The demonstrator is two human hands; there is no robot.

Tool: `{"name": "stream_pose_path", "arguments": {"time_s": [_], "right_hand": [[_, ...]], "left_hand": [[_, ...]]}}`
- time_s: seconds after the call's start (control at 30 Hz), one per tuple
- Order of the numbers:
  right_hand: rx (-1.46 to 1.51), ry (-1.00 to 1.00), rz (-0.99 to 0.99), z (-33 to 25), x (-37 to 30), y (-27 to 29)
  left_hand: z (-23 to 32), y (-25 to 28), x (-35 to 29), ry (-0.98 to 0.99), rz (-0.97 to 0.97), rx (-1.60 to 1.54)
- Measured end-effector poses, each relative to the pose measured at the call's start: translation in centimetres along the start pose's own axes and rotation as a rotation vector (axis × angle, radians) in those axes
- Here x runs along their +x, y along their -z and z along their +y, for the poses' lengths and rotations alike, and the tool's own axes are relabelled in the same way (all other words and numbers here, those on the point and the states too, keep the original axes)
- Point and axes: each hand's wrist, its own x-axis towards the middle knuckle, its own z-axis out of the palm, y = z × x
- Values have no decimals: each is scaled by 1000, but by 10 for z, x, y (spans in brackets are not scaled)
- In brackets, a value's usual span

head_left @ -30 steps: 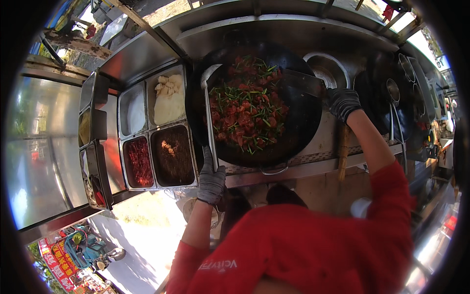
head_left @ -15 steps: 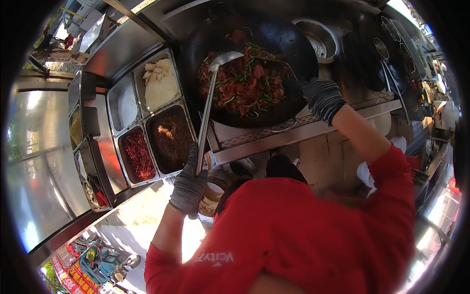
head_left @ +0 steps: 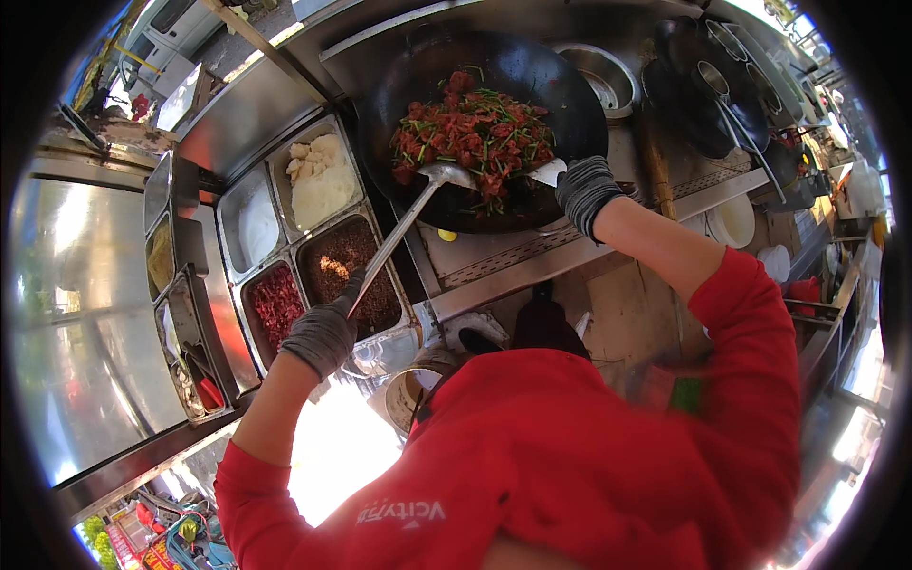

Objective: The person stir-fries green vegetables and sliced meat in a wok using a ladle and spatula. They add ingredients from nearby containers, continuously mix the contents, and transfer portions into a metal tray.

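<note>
Steel counter (head_left: pixel 513 277) frames apparent stirring—grey-gloved left hand (head_left: pixel 323 334) gripping long silver ladle (head_left: pixel 406 224), striped-gloved right hand (head_left: pixel 587 195) clasping metal spatula (head_left: pixel 548 173)—best followed by lifting red food (head_left: pixel 475 133) beyond them.

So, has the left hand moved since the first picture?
Yes, leftward: the left hand was off the near right corner of the tray of brown food then; now it covers that tray's near left corner.

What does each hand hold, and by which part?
Left hand: ladle, by its handle. Right hand: spatula, apparently by its handle, hidden in the grip.
</note>
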Motion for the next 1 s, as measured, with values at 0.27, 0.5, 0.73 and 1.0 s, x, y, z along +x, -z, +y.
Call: {"name": "stream_pose_path", "arguments": {"time_s": [0.27,0.5,0.73,1.0], "right_hand": [[320,-115,213,57,14,-53],[1547,-1080,1234,52,-64,-263],[2260,-1364,-230,-143,98,-450],[2818,-1538,-62,-164,145,-474]], "left_hand": [[26,-17,33,242,97,-298],[53,-42,18,374,104,-393],[77,-41,20,546,2,-574],[103,-21,24,701,-114,-641]]}}
